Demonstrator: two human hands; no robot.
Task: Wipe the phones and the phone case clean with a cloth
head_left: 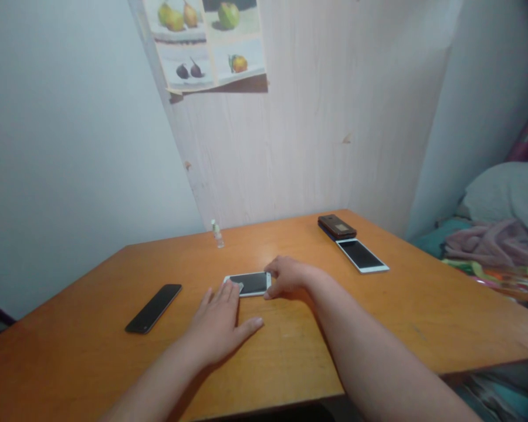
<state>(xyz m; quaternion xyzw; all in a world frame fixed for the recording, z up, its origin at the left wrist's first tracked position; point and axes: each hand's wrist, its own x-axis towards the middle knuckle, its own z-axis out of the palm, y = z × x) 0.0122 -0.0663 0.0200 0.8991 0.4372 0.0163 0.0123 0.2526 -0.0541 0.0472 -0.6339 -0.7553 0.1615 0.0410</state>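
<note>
The orange-brown wooden bench [299, 363] carries a white-framed smartphone with a dark screen [257, 282], lying flat near the middle, lengthwise across the view. The left hand [220, 325] is spread, its fingertips on the phone's left end and its thumb splayed out over the bench, touching no part of the phone. A small pale, translucent scrap [240, 287] shows beside those fingertips, on the screen. The right hand [286, 275] pinches the phone's right end, index finger at the far corner and thumb at the near one.

The step in hand looks like working the scrap over the glass while the right hand steadies the phone. Going by this pose, the next move calls for light, flat pressure from the left fingers and an unmoving grip at the right end, so the phone does not slide.

The left fingers cover the phone's left end and most of the scrap, so whether it is cloth, film or a wipe cannot be told. How firmly either hand presses is also unclear. The right forearm runs out of view at the bottom edge, as does the left.
</note>
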